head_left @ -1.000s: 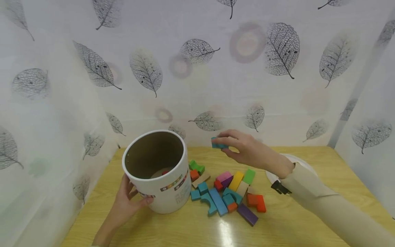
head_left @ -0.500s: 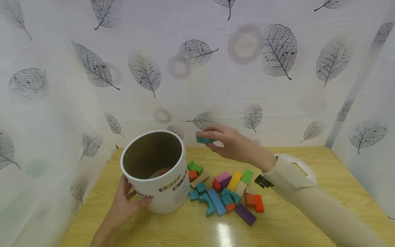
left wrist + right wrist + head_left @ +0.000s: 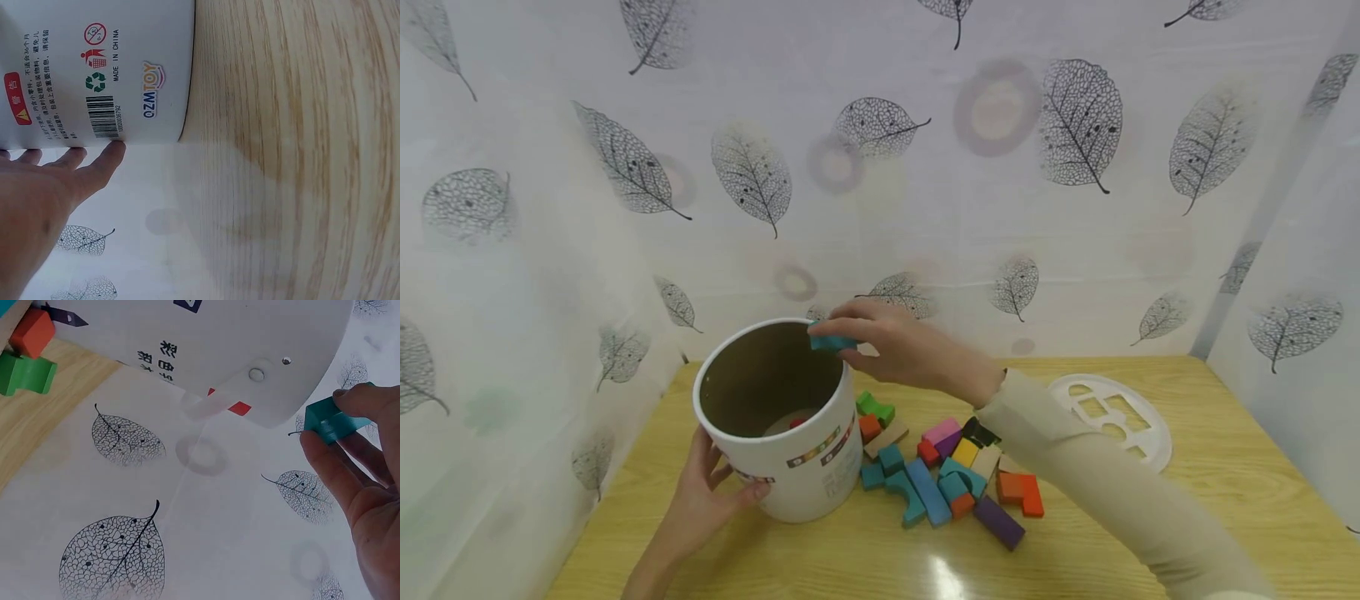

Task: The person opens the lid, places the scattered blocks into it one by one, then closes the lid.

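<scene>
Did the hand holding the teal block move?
Yes. The right hand carried the small teal block leftward, from above the loose blocks to over the white round tub's rim.

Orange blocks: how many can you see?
3 on the table: one beside the white bucket, a small one mid-pile, an L-shaped one at the right. Others may be hidden under the sleeve.
</scene>
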